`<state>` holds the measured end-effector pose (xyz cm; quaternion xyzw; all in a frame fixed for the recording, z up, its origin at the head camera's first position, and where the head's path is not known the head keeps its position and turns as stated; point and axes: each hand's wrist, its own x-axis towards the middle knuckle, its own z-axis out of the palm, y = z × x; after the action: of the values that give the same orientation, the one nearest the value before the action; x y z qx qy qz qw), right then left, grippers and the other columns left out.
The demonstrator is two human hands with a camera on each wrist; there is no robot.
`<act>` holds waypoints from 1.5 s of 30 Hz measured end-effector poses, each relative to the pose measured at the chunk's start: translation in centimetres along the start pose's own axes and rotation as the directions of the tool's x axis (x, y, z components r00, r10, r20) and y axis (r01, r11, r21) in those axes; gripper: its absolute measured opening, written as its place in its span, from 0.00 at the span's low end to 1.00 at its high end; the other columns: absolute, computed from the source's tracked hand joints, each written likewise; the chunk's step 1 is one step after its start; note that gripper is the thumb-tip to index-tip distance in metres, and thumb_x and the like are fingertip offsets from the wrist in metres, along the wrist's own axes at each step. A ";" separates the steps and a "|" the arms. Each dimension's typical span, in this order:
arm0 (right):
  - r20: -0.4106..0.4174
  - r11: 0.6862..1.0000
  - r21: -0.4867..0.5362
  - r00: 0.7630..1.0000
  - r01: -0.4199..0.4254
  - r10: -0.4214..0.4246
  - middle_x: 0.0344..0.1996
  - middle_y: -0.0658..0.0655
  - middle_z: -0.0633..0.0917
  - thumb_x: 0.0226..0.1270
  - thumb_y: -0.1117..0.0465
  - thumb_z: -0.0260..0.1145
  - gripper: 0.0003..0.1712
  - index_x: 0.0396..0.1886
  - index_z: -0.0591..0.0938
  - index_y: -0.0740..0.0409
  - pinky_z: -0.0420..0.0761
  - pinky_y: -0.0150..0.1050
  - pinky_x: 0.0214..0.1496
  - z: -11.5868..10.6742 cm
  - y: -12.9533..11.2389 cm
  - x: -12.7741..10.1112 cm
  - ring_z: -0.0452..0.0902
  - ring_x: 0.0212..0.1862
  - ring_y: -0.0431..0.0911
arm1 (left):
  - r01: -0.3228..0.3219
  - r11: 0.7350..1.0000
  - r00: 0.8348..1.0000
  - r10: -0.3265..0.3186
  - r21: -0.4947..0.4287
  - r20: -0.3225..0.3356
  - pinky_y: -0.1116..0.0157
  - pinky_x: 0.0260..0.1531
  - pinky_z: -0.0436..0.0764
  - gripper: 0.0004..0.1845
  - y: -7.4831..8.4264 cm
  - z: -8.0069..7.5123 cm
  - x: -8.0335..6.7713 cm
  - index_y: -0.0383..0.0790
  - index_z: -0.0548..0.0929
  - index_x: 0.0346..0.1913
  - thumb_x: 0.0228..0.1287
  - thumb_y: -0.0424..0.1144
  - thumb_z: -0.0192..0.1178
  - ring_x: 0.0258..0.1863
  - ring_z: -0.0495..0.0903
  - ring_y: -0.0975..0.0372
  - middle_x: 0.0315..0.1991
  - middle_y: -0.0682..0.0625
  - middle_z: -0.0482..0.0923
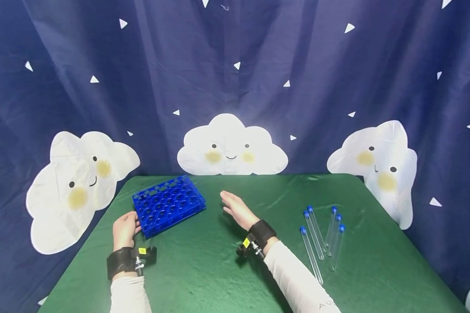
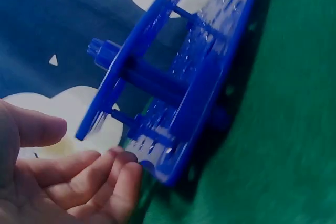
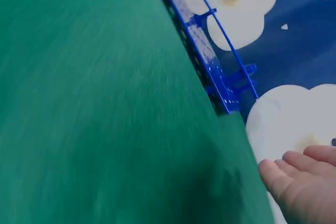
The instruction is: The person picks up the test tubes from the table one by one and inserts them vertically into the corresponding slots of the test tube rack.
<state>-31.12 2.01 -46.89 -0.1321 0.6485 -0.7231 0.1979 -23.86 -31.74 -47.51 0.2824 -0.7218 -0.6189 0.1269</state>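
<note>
A blue plastic test tube rack (image 1: 170,204) with rows of round holes sits on the left part of the green table. My left hand (image 1: 124,230) is at its near left end. In the left wrist view, the fingertips (image 2: 125,157) are right at the corner of the rack's lower shelf (image 2: 157,166), and the thumb (image 2: 44,128) stands apart from the upper plate. My right hand (image 1: 239,211) is held over the table to the right of the rack, fingers extended and nothing in it. The right wrist view shows that hand (image 3: 307,179) well away from the rack (image 3: 210,66).
Several clear test tubes (image 1: 310,256) with blue caps lie on the right side of the green table (image 1: 203,269), beside the right forearm. A dark blue curtain (image 1: 235,87) with white clouds hangs behind the table's far edge.
</note>
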 end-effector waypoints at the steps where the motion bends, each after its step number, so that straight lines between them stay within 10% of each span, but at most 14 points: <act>1: 0.008 0.999 0.040 1.000 -0.008 0.008 0.77 0.63 0.52 0.77 0.47 0.50 0.40 0.77 0.49 0.63 0.53 0.52 0.80 0.3 0.1 0.3 0.45 0.79 0.56 | 0.016 0.999 1.000 -0.015 -0.048 0.014 0.78 0.28 0.81 0.26 -0.2 0.0 0.1 0.27 0.66 0.68 0.75 0.41 0.44 0.26 0.75 0.76 0.36 0.53 0.80; 4: 0.021 0.991 0.128 0.999 -0.029 0.027 0.78 0.64 0.48 0.78 0.49 0.49 0.39 0.77 0.46 0.64 0.51 0.52 0.80 1.2 0.2 1.2 0.41 0.79 0.57 | 0.056 0.987 0.997 -0.047 -0.148 0.063 0.78 0.29 0.81 0.25 -0.5 -0.2 0.3 0.29 0.67 0.68 0.75 0.41 0.45 0.26 0.78 0.76 0.24 0.67 0.77; 11: 0.009 0.959 0.275 0.997 -0.073 0.073 0.77 0.66 0.50 0.79 0.50 0.48 0.38 0.77 0.45 0.65 0.52 0.51 0.80 2.6 0.3 2.6 0.43 0.79 0.57 | 0.114 0.955 0.986 -0.075 -0.274 0.150 0.78 0.34 0.82 0.25 -0.6 -0.4 0.8 0.31 0.62 0.71 0.76 0.37 0.46 0.30 0.82 0.75 0.27 0.68 0.83; 45: 0.034 0.891 0.445 0.996 -0.094 0.088 0.76 0.66 0.54 0.77 0.46 0.49 0.41 0.75 0.51 0.69 0.52 0.50 0.80 4.2 0.8 2.7 0.47 0.78 0.57 | 0.144 0.932 0.975 -0.077 -0.331 0.208 0.80 0.33 0.80 0.29 0.7 -0.7 0.6 0.33 0.59 0.73 0.72 0.30 0.51 0.30 0.83 0.76 0.27 0.67 0.85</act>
<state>-31.52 -3.04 -47.36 -0.0576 0.4696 -0.8415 0.2608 -24.21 -32.60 -46.81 0.2355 -0.5941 -0.7660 0.0692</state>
